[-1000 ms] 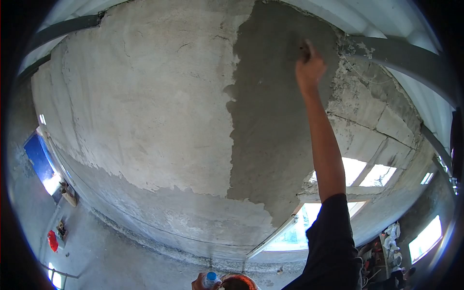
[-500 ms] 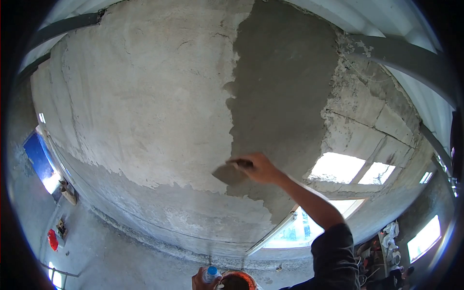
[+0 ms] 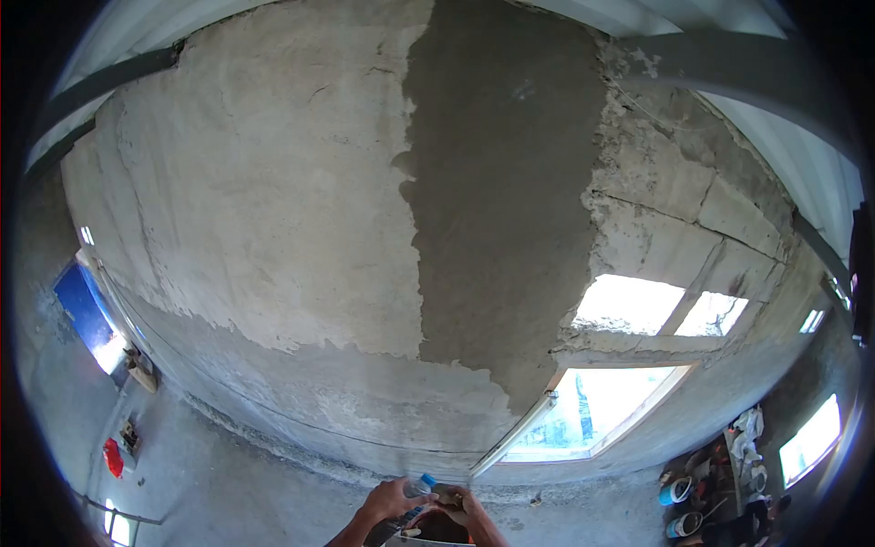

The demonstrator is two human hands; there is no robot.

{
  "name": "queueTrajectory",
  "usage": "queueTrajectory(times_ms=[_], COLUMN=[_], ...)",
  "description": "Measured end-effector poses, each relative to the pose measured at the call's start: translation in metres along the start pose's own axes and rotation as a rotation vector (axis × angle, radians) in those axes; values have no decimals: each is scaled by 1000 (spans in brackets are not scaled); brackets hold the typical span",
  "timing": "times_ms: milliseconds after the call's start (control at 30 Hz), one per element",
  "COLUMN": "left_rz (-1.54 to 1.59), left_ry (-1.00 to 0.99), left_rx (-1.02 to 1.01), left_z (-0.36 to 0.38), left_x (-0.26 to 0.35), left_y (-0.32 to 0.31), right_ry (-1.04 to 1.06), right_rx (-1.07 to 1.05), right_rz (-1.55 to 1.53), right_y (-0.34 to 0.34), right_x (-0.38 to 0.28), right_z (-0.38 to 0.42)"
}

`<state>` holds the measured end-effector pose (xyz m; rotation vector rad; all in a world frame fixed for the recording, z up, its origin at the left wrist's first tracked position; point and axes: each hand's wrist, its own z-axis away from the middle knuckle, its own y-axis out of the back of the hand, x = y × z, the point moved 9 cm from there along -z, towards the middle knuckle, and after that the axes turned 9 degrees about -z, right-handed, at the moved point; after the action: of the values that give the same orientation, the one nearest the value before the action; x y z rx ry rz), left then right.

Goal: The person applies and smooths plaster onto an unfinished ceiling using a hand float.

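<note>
At the bottom centre, my left hand (image 3: 394, 500) is wrapped round a clear bottle with a blue cap (image 3: 427, 480). Close beside it, my right hand (image 3: 467, 507) is closed over the rim area of an orange bucket (image 3: 415, 523), which has dark material inside. What my right hand holds is too small and hidden to make out. Ahead stands a concrete wall (image 3: 264, 191) with a dark, wet-looking plaster strip (image 3: 506, 182) running down it from the top to beside the window.
Right of the strip are bare blocks (image 3: 661, 191), two bright openings (image 3: 629, 305) and a framed window (image 3: 583, 415). Buckets (image 3: 676, 492) and clutter stand at the lower right. A blue door panel (image 3: 84, 305) and a red object (image 3: 113, 458) are at the left.
My right hand has come down from the wall to the bucket, beside my left hand. The flat trowel seen against the plaster is no longer at the wall. The view has shifted slightly.
</note>
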<state>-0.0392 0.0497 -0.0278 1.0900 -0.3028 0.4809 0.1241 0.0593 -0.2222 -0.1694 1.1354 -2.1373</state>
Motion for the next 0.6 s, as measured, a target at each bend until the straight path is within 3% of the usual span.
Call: queueTrajectory(times_ms=[33, 133, 167, 200, 233, 367, 600], left_rz=[-78, -197, -240, -273, -281, -279, -274], left_ry=[-23, -66, -74, -55, -53, -43, -72], left_rx=[-152, -244, -327, -407, -405, -383, -393], left_z=[-5, -17, -15, -12, -10, -10, -8], left_x=[9, 26, 31, 36, 42, 54, 71], left_y=[-11, -30, -38, -42, -42, -45, -47], right_ry=[-38, 31, 28, 80, 133, 230, 167], right_rx=[-123, -173, -178, -54, 70, -7, -96], right_rz=[5, 67, 61, 0, -62, -114, -100], right_y=[2, 12, 14, -5, -20, -13, -27], right_x=[7, -9, -10, -22, -32, -56, -56], right_z=[-3, -24, -25, -4, 16, 10, 29])
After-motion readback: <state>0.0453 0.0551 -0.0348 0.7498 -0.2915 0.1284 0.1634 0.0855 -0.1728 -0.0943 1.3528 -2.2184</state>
